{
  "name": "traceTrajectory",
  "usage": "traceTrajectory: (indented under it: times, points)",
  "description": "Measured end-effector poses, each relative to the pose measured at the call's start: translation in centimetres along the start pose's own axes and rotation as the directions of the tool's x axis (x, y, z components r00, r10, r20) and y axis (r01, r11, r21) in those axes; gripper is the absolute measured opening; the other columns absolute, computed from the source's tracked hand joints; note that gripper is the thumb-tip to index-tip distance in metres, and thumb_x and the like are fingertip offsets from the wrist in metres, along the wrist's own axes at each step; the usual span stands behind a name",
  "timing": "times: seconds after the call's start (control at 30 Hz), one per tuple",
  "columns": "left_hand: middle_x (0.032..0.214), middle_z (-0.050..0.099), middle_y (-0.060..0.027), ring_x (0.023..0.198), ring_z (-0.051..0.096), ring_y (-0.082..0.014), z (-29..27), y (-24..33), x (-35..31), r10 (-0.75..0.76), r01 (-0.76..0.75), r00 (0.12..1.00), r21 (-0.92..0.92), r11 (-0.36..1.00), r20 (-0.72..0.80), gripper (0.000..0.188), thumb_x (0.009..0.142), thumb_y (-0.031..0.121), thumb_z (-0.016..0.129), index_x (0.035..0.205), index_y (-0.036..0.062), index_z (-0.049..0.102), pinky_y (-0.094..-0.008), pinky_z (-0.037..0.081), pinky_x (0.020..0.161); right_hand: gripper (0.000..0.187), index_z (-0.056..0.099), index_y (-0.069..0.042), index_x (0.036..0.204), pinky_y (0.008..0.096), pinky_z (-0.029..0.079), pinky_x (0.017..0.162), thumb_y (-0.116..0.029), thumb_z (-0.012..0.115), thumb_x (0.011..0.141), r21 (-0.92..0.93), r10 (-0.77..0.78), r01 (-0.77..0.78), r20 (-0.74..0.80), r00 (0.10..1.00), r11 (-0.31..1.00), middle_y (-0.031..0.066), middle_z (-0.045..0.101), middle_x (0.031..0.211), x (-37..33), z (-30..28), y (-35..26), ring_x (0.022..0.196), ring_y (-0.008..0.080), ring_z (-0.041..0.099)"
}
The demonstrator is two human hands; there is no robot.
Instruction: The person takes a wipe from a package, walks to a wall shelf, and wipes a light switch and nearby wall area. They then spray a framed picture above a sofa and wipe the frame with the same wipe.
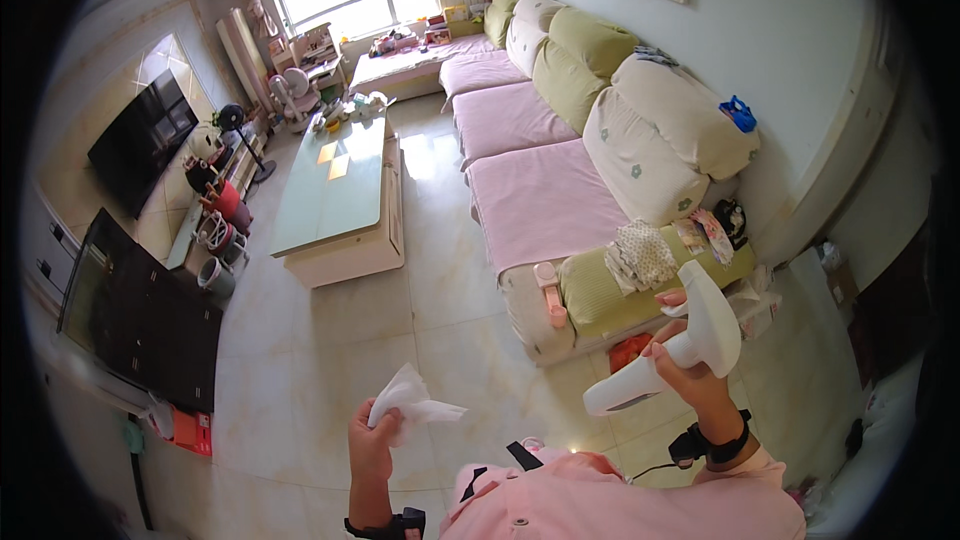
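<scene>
My left hand, low in the middle of the head view, is closed on a crumpled white tissue. One loose end of the tissue sticks out to the right. On the right, my right hand wraps round a white handheld appliance, shaped like a garment steamer. Its broad curved head points up and its rounded handle end slants down to the left. Both things are held in the air above the tiled floor, well apart from each other. The near arm of the sofa lies just beyond the appliance.
A pink phone-shaped holder and a dotted cloth lie on the sofa end. A long glass-topped table stands ahead left. Stools, a bin and a dark glass-topped cabinet line the left side.
</scene>
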State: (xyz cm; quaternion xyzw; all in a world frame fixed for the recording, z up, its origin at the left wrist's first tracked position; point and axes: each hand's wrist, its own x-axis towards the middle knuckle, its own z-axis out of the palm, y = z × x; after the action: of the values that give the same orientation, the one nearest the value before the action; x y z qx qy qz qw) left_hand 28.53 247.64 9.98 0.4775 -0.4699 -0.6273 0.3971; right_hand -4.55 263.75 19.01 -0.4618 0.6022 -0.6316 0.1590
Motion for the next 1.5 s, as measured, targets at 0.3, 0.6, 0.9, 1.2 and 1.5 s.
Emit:
traceTrajectory:
  times: [0.3,0.6,0.9,1.2,1.5]
  points:
    - [0.077,0.059,-0.0024,0.064,0.054,-0.0086,-2.8,1.6,14.3,-0.061,0.064,0.997,-0.051,0.997,0.046,0.016,0.077,0.008,0.061,0.091,0.0017,0.057,-0.0223,0.042,0.056,0.043,0.046,0.001,0.109,0.0375,0.033,0.094,0.006,0.056,0.068,-0.122,0.008,0.001,0.069,0.998,0.993,0.0102,0.053,0.102,10.5,7.0,3.2,0.102,0.02,0.052]
    - [0.078,0.059,-0.0027,0.066,0.054,-0.0084,-6.5,8.4,33.4,-0.044,0.065,0.983,-0.113,0.991,0.177,0.015,0.078,0.008,0.061,0.09,0.0012,0.056,-0.0225,0.043,0.06,0.046,0.044,0.003,0.109,0.0349,0.037,0.091,0.006,0.055,0.065,-0.101,0.023,-0.046,-0.213,0.977,0.994,0.0139,0.049,0.109,21.2,16.2,3.9,0.09,0.0178,0.057]
    - [0.082,0.059,-0.0029,0.072,0.053,-0.0085,-2.4,12.8,48.7,-0.099,0.131,0.902,-0.049,0.99,0.42,0.017,0.079,0.01,0.063,0.092,0.0013,0.056,-0.0226,0.042,0.064,0.049,0.042,0.003,0.112,0.0285,0.046,0.073,0.002,0.056,0.065,-0.167,-0.043,-0.036,-0.447,0.894,0.985,0.0154,0.049,0.111,29.2,20.1,5.3,0.061,0.0144,0.058]
    - [0.085,0.059,-0.0041,0.074,0.055,-0.01,5.2,15.7,62.4,-0.086,0.128,0.865,-0.051,0.99,0.495,0.021,0.079,0.011,0.062,0.096,0.0001,0.055,-0.0232,0.043,0.067,0.054,0.04,0.004,0.115,0.027,0.044,0.073,-0.004,0.056,0.065,-0.241,-0.02,-0.111,-0.482,0.876,0.964,0.0154,0.046,0.115,40.6,20.1,11.9,0.06,0.0131,0.054]
    - [0.084,0.06,-0.0049,0.075,0.056,-0.0107,13.0,20.0,76.7,-0.03,0.039,0.906,-0.013,0.999,0.422,0.02,0.08,0.009,0.061,0.096,-0.0009,0.054,-0.0236,0.044,0.068,0.008,0.059,0.001,0.069,0.0313,0.043,0.078,-0.002,0.055,0.063,-0.353,-0.036,-0.143,-0.455,0.89,0.925,0.0147,0.049,0.109,55.4,18.0,16.4,0.1,0.0218,0.048]
